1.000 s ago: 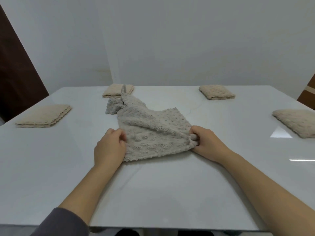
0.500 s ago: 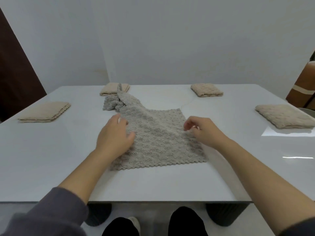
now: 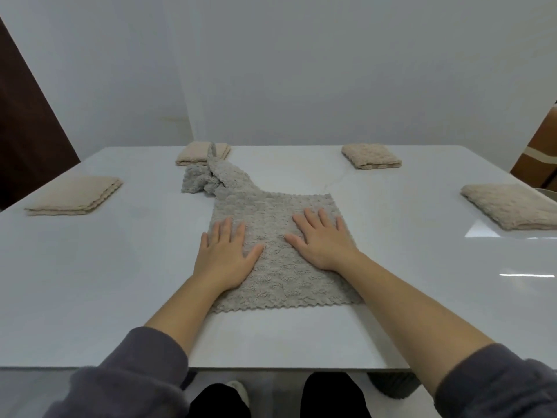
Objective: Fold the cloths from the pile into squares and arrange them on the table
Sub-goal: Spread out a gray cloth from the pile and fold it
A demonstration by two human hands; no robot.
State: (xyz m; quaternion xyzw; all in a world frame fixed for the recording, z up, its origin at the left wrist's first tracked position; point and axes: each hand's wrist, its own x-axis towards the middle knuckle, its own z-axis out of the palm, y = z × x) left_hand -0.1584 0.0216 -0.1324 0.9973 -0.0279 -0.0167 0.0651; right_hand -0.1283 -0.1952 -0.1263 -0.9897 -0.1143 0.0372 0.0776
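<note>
Left hand (image 3: 223,258) and right hand (image 3: 323,240) flat, fingers spread, gripping nothing, pressing grey cloth (image 3: 280,236) on white bench (image 3: 105,282), bunched corner beyond left hand

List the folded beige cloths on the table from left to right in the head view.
Near-left folded cloth → far-left folded cloth → far-right folded cloth → near-right folded cloth.
</note>
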